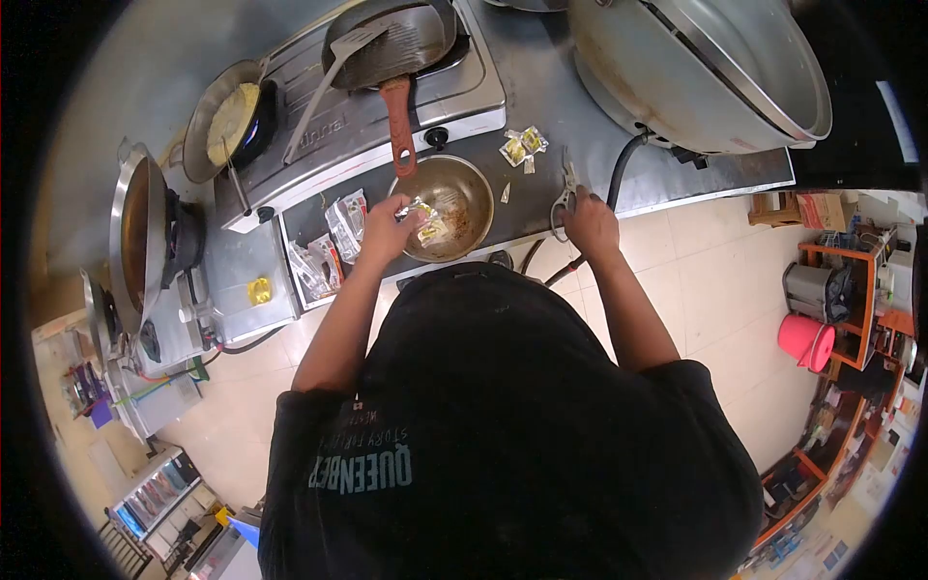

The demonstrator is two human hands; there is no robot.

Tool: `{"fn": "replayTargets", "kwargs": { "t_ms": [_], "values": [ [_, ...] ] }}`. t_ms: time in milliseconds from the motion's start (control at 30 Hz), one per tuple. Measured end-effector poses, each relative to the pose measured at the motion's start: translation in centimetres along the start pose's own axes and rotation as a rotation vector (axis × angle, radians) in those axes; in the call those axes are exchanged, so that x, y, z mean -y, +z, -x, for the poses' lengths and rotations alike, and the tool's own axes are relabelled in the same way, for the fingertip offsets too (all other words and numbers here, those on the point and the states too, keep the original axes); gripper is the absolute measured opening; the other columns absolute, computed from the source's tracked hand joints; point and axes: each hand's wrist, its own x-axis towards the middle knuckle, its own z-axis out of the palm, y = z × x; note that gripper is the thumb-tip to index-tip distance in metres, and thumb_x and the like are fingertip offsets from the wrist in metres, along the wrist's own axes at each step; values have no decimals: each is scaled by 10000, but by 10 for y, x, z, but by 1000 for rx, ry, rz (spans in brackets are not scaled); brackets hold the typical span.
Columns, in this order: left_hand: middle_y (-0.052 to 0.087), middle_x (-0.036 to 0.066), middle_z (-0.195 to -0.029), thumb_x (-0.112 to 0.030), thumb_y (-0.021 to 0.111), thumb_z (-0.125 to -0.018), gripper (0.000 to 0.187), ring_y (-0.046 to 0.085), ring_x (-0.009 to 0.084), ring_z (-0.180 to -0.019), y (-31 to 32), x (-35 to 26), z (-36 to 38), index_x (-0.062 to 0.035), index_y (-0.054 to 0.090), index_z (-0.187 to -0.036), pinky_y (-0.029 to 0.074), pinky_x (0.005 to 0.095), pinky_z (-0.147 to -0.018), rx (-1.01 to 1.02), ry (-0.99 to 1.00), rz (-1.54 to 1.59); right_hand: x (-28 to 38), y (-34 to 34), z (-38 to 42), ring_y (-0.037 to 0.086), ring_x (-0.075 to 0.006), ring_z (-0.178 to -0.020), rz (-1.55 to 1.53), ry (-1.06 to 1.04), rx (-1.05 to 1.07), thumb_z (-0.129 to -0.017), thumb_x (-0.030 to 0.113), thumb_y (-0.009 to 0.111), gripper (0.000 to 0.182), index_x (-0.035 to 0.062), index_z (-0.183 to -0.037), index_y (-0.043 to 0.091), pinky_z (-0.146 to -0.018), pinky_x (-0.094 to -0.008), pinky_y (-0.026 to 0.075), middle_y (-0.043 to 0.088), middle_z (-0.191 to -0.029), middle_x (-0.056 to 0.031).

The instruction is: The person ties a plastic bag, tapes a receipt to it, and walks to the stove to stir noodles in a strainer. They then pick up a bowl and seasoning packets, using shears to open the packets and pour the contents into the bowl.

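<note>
My left hand [387,230] is closed on a small silver and yellow sachet [422,215], over a metal bowl [466,193]. Inside the bowl lie brownish powder and what looks like another yellow sachet. In my right hand [591,224] is a pair of scissors [564,201], held at the counter's front edge with the blades pointing away from me. Cut sachets [523,145] and a few torn scraps rest on the counter between the scissors and the stove. Silver packets [345,227] are piled left of the bowl.
The gas stove [319,135] carries a dark pan [406,43] with a spatula across it. Its red-brown handle overhangs the bowl. Farther left, a wok [232,116] holds pale yellow food above a blue flame. A big metal pot [677,77] and a black hose [626,169] stand right.
</note>
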Motion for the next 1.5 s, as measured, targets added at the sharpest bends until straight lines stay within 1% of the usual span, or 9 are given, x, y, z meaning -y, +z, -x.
{"fn": "replayTargets", "kwargs": {
  "t_ms": [133, 233, 333, 633, 800, 933, 1133, 1333, 1500],
  "values": [
    [674, 117, -799, -93, 642, -926, 122, 680, 139, -577, 11, -3, 12, 12, 607, -976, 510, 267, -485, 21, -128, 70, 12, 1, -10, 642, -446, -946, -267, -216, -91, -811, 287, 737, 479, -34, -1138, 600, -831, -490, 526, 658, -1020, -254],
    [678, 96, -834, -75, 639, -925, 146, 692, 136, -659, 21, 4, 13, 13, 595, -1033, 540, 262, -553, 10, -83, 285, 25, 9, -33, 663, -383, -938, -303, -210, -56, -767, 248, 800, 521, -2, -1184, 613, -842, -442, 537, 673, -986, -222],
    [682, 88, -892, -64, 637, -929, 182, 692, 129, -756, 20, 7, 17, 26, 580, -1077, 564, 255, -642, 54, 10, 330, 20, 40, -101, 654, -371, -974, -189, -290, -364, -755, 255, 809, 540, 22, -1203, 617, -867, -442, 528, 680, -1009, -192],
    [680, 110, -935, -13, 602, -944, 146, 700, 156, -836, 10, -8, 44, 42, 567, -1075, 587, 265, -726, 40, -78, 418, 42, 47, -149, 663, -335, -1026, -120, -120, 210, -791, 257, 785, 478, 16, -1172, 626, -873, -422, 522, 678, -1067, -207],
    [668, 109, -873, -44, 644, -915, 123, 699, 164, -836, 11, -17, 39, 34, 568, -973, 572, 290, -708, 34, -128, 420, 33, 35, -114, 678, -288, -897, -617, -214, 82, -824, 230, 751, 432, -15, -1151, 609, -815, -374, 524, 694, -967, -177],
    [633, 186, -844, -169, 766, -753, 286, 687, 318, -876, 13, 4, 26, 14, 596, -892, 510, 406, -725, -64, -55, -111, 96, -18, -53, 662, -299, -823, -859, -308, 365, -827, 192, 730, 345, -31, -1067, 625, -783, -372, 523, 690, -896, -167],
    [661, 248, -820, -187, 748, -757, 276, 659, 412, -819, 12, -21, 21, 14, 667, -928, 515, 456, -735, -102, 39, -238, 144, 38, -40, 650, -395, -896, -162, -700, 182, -788, 126, 698, 199, 8, -949, 687, -823, -461, 519, 677, -914, -209],
    [650, 250, -735, -284, 714, -825, 329, 663, 421, -761, 13, -12, 3, 40, 674, -792, 521, 471, -719, 27, -70, -292, 139, 44, -61, 640, -409, -944, -288, -767, 205, -842, 168, 668, 210, 20, -990, 684, -832, -487, 503, 680, -927, -218],
    [657, 230, -708, -349, 684, -874, 389, 674, 402, -729, 21, -13, -11, 39, 676, -890, 525, 461, -704, 82, -13, -129, 106, -8, -71, 667, -278, -898, -556, -396, 207, -850, 214, 711, 287, 14, -1052, 668, -809, -394, 504, 700, -925, -158]
  ]
}}
